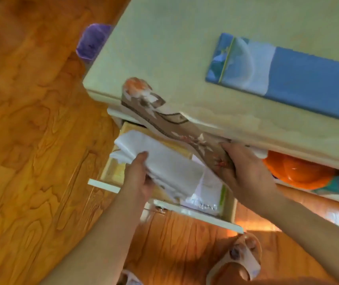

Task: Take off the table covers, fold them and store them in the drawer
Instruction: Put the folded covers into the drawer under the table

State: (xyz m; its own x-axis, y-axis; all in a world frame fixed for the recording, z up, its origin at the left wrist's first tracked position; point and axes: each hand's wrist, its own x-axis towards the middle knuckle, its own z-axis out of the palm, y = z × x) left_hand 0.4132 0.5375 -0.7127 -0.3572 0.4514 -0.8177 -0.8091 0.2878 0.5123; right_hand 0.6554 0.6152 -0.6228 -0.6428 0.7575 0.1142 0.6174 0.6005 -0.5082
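A drawer [197, 215] stands pulled out below the pale table top [164, 48]. My left hand [138, 173] grips a folded white cloth [164, 161] over the drawer. My right hand [244, 167] holds a folded brown floral table cover [164, 118], which slants from the table's front corner down into the drawer. A folded blue cover [300, 83] lies flat on the table top at the right. White packets [207, 194] lie inside the drawer at its front.
A purple bin [92, 41] stands on the wooden floor left of the table. Orange and teal items [300, 171] sit on a shelf under the table at the right. My sandalled foot [238, 258] is on the floor below the drawer front.
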